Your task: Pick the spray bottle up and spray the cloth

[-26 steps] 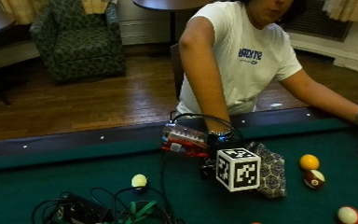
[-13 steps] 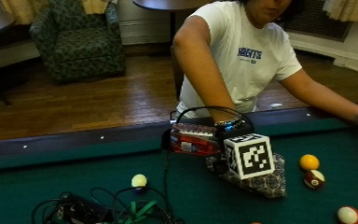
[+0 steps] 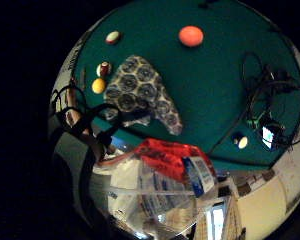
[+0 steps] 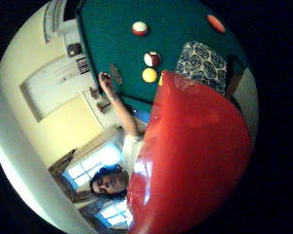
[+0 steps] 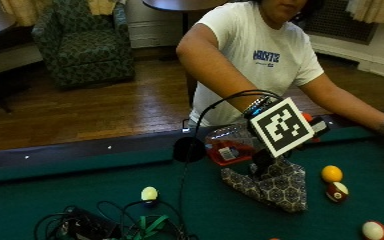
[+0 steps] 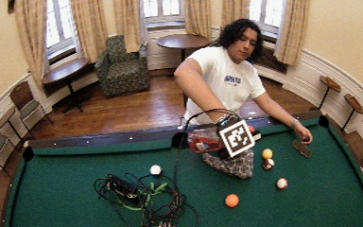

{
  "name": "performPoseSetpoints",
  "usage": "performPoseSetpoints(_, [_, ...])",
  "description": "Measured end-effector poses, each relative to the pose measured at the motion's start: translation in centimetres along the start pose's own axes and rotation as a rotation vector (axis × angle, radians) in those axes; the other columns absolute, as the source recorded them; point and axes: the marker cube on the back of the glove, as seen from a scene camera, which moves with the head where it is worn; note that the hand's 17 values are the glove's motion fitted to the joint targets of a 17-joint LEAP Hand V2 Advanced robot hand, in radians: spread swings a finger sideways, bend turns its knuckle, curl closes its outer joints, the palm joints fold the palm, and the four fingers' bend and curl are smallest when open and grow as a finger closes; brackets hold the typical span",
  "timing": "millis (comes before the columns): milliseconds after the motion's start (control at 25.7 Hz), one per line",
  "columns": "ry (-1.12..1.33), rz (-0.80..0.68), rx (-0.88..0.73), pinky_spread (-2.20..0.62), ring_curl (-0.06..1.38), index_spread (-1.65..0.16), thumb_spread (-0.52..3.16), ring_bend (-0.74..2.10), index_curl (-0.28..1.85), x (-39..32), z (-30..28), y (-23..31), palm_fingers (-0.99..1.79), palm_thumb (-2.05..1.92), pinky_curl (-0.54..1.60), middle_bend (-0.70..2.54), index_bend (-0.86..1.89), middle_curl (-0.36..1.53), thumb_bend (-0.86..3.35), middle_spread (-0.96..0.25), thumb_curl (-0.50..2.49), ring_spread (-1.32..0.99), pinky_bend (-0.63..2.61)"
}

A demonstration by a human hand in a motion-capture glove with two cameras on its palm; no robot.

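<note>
Above cloth point(image 5: 272, 184): right hand point(image 5: 262, 131) is gripping spray bottle point(image 5: 230, 145).
Little-finger view: is showing clear bottle body; thumb view only red.

Clear spray bottle point(image 5: 230, 145) w/ red label; cloth point(image 5: 273, 183) navy/white medallion print; table point(image 5: 79, 185) green felt.

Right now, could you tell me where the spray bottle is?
In the outside view, the gloved right hand holds the spray bottle above the patterned cloth.
</note>
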Motion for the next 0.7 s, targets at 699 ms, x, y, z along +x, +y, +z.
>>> performPoseSetpoints(699, [-0.446,-0.424,0.292,-0.3,0.48,-0.29,0.39,0.69,0.64,-3.0,-2.7,1.9,1.36,0.88,0.41,0.55,0.3,0.54,-0.03,-0.23,0.87,-0.2,0.49])
